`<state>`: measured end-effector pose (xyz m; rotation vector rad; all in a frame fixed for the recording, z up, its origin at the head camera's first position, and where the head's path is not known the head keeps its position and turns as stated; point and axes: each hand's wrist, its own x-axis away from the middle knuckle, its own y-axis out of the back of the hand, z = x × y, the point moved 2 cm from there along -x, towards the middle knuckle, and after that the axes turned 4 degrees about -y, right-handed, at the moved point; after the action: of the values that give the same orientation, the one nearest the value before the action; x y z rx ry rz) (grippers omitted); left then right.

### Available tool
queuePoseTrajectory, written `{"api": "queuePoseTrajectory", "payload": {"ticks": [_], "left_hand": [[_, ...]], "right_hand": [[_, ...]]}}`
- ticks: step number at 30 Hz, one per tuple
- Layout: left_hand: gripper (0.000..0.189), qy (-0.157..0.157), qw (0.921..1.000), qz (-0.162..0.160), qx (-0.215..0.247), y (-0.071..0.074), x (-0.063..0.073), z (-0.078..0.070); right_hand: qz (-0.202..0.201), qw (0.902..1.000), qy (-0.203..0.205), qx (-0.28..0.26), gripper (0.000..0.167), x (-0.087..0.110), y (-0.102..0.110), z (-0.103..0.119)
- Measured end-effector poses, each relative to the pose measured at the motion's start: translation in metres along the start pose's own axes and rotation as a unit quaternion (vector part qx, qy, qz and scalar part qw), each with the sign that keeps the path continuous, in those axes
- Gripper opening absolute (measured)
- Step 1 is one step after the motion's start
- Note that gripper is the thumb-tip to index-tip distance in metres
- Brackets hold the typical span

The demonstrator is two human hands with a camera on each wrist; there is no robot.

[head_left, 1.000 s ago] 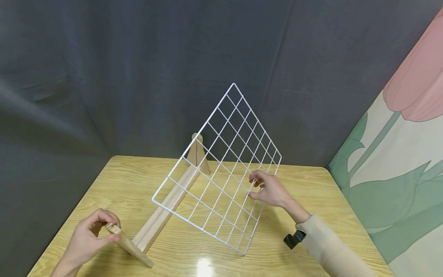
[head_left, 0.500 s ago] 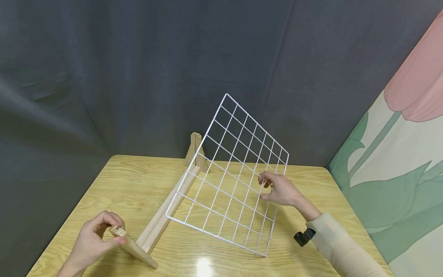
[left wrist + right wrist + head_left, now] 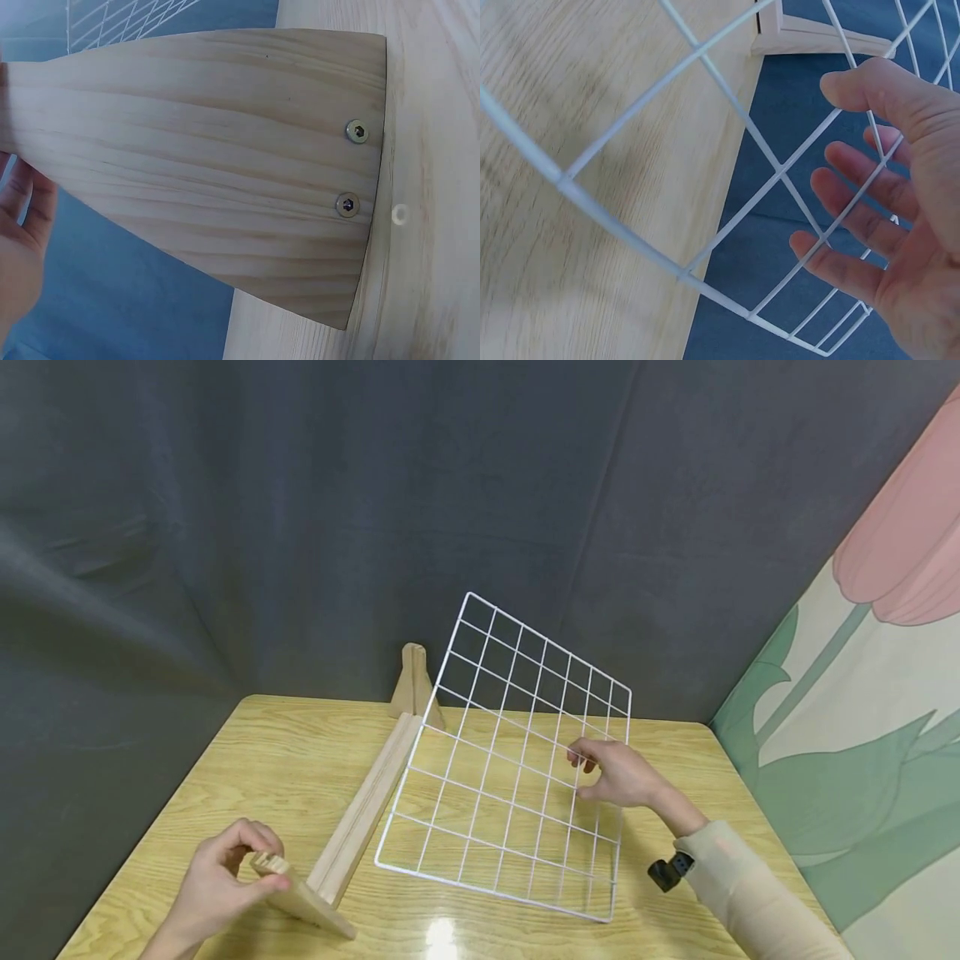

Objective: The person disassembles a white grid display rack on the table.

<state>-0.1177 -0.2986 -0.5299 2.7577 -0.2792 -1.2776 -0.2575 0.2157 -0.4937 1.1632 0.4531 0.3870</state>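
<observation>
A pale wooden stand lies across the left half of the table, with a grooved rail (image 3: 363, 814) joining two tapered end pieces. My left hand (image 3: 217, 885) pinches the top of the near end piece (image 3: 311, 903) between thumb and fingers. Two bolt heads (image 3: 358, 131) sit near that piece's wide bottom edge in the left wrist view. To the right of the rail, a white wire grid panel (image 3: 781, 171) is held up at a slant. My right hand (image 3: 617, 774) grips it near its right side, the thumb and bent fingers at the wires.
The far end piece (image 3: 411, 683) stands near the table's back edge. Behind the wood-grain table (image 3: 292, 752) hangs a dark curtain (image 3: 337, 527). A flower-patterned wall or cloth (image 3: 840, 760) borders the right side. A small black device (image 3: 670, 870) is on the right wrist.
The grid panel has turned more level, its top corner dropping left and its lower edge shifting right. My right hand has moved slightly right. The near end of the stand has swung a little right.
</observation>
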Motion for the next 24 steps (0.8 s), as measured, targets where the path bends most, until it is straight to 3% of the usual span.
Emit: {"api": "queuePoseTrajectory", "payload": {"ticks": [24], "left_hand": [[0.046,-0.002,0.9996,0.015,-0.022,-0.027,-0.008,-0.001]], "right_hand": [[0.081,0.9966,-0.009,0.012,0.043,0.002,-0.003,-0.022]]}}
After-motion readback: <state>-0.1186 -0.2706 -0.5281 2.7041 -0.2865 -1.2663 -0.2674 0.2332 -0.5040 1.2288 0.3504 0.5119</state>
